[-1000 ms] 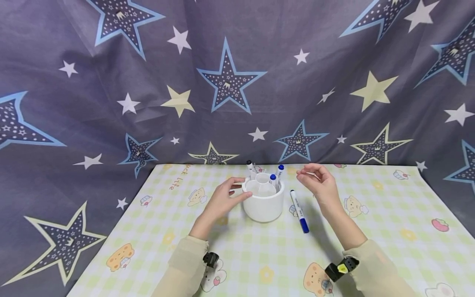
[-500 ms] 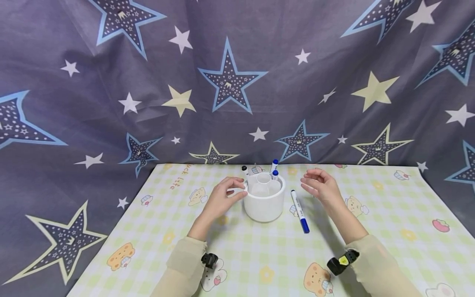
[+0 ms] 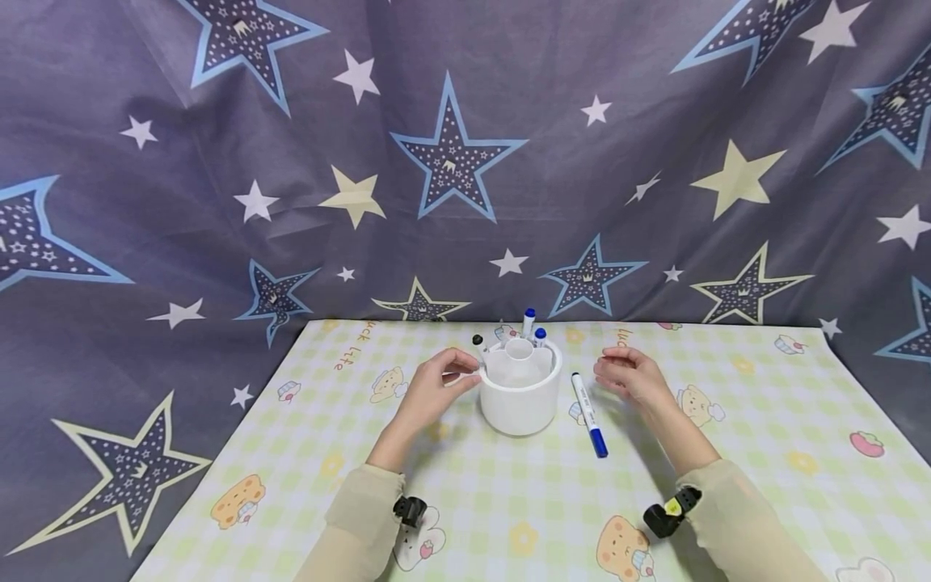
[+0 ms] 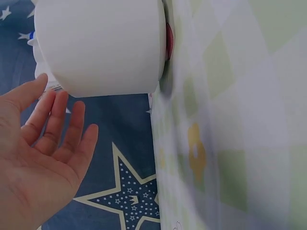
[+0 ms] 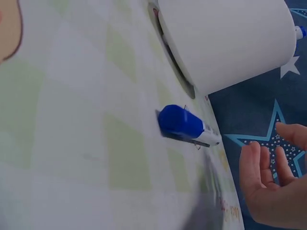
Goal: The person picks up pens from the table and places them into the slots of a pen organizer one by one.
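Observation:
A round white pen holder [image 3: 519, 408] stands on the table, with a white divided insert around a central tube. A black-capped marker [image 3: 478, 341] leans in its left side; two blue-capped markers, including the farther marker [image 3: 528, 322], stand at the back. My left hand [image 3: 434, 388] is at the holder's left rim, thumb and fingertips at the edge; in the left wrist view its fingers [image 4: 72, 136] are loosely bent. My right hand [image 3: 634, 380] hovers to the right, holding nothing, fingers relaxed. Between it and the holder lies a blue-capped marker [image 3: 589, 416], also visible in the right wrist view.
A green-and-white checked cloth [image 3: 480, 501] with cartoon prints covers the table. A dark curtain [image 3: 465, 250] patterned with stars hangs behind the far edge. Black wrist cameras, such as the left camera [image 3: 410, 511], sit on both wrists.
The markers in the holder have swung round counter-clockwise, the blue ones leftward along the back. My left fingers have drawn back slightly at the rim. My right hand has moved a little lower and rightward.

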Demonstrator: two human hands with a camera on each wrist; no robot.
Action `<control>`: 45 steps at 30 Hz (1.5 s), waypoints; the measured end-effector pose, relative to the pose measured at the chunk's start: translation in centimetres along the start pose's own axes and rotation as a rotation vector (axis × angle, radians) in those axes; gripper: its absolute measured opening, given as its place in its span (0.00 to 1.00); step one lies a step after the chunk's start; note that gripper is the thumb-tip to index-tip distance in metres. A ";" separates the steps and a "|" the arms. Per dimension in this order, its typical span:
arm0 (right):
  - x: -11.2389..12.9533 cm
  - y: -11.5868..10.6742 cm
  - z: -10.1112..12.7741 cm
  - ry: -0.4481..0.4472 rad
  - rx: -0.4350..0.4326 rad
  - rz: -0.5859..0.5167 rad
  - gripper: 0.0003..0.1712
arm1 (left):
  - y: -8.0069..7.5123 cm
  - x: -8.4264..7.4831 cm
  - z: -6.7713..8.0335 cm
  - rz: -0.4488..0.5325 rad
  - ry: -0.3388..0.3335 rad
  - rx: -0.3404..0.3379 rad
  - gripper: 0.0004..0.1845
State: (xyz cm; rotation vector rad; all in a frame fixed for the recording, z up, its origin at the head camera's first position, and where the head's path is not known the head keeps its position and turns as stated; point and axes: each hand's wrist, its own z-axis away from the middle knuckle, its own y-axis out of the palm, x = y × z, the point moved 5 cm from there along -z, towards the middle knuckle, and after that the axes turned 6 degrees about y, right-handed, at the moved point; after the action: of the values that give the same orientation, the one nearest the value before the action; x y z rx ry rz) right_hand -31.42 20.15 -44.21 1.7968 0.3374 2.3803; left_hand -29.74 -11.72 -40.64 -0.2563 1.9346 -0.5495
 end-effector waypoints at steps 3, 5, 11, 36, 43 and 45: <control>-0.4 -0.1 -0.1 0.011 0.020 0.026 0.17 | 0.1 0.2 -0.1 0.032 -0.022 0.010 0.15; -0.7 -0.1 -0.3 0.023 0.034 0.047 0.19 | 0.2 0.3 -0.1 0.061 -0.053 0.021 0.22; -1.5 -0.2 -0.6 0.048 0.072 0.152 0.27 | 1.0 0.8 0.1 0.109 -0.112 0.091 0.39; -2.6 0.4 -0.7 0.070 0.026 0.586 0.24 | 1.9 1.1 0.1 0.085 -0.118 0.129 0.44; -2.7 0.5 -0.9 0.061 -0.001 0.690 0.24 | 1.8 0.9 0.2 0.089 -0.128 0.129 0.44; -2.8 0.5 -1.0 0.061 -0.009 0.714 0.24 | 1.8 0.9 0.2 0.089 -0.128 0.128 0.44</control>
State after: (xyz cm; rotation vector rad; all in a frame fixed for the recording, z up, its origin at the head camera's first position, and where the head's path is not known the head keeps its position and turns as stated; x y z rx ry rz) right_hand -31.63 18.85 -46.90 2.0978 -0.3837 2.8609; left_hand -29.81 -10.54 -42.30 -0.1199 1.7700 -0.5818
